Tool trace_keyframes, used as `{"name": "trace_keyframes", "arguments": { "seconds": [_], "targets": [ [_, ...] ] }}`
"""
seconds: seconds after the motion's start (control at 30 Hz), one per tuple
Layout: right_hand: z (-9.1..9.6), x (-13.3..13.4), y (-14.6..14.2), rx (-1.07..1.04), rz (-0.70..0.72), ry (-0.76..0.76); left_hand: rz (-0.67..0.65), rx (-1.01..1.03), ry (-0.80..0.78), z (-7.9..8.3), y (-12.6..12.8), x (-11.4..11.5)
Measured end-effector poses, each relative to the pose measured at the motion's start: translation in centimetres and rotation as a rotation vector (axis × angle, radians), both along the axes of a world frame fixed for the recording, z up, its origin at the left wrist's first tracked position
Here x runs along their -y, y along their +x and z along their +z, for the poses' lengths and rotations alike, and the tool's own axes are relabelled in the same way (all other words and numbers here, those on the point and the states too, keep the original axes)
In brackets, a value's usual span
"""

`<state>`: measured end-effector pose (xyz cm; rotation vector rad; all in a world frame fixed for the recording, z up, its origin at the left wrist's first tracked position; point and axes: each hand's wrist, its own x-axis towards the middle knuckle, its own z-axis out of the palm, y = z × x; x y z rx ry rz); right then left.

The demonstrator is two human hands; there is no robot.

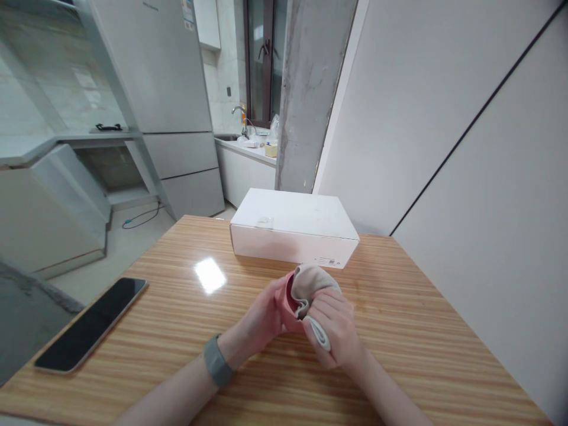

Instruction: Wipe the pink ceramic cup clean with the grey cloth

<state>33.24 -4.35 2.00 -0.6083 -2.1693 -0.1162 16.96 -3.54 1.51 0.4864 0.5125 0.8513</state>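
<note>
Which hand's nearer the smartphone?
Left. The left hand, gripping the pink cup, is right of the smartphone, apart from it; the right hand, clutching the beige cloth, is farther right.

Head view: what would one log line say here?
left hand: holds pink container | right hand: holds beige cloth at container opening | white box: on table

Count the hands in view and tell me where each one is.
2. The left hand holds the pink cup; the right hand grips the beige cloth at the cup's mouth. Both are over the wooden table, in front of the white box.
</note>
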Motion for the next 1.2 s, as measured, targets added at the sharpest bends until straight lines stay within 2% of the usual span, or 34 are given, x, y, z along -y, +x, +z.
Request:
{"name": "trace_keyframes", "arguments": {
  "seconds": [0.2,0.33,0.53,0.7,0.8,0.87,1.0,1.2],
  "targets": [
    [0.8,-0.1,1.4,-0.024,0.168,-0.176,-0.109,-0.119,0.027,-0.8,-1.1,-1.0],
    [0.9,0.1,1.5,-0.041,0.197,-0.229,-0.153,-0.209,-0.019,-1.9,-1.6,-1.6],
    [0.7,-0.2,1.3,0.016,0.137,-0.217,-0.064,-0.183,0.073,-2.3,-1.4,-1.4],
    [0.2,-0.6,1.1,0.008,0.048,-0.181,0.029,-0.195,0.110,-1.4,-0.6,-0.2],
    [0.0,-0.6,0.7,0.015,-0.033,-0.114,0.099,-0.124,0.107,-0.8,-0.1,0.2],
    [-0.1,-0.5,0.5,0.008,-0.053,-0.077,0.094,-0.076,0.101,-0.7,0.0,0.3],
    [-0.1,-0.1,0.3,0.011,0.000,-0.063,0.009,-0.082,0.050,-1.2,-0.2,-0.4],
    [0.3,0.4,0.3,0.058,0.077,-0.071,0.050,-0.263,0.069,-2.0,-1.3,-1.4]
  ]
}}
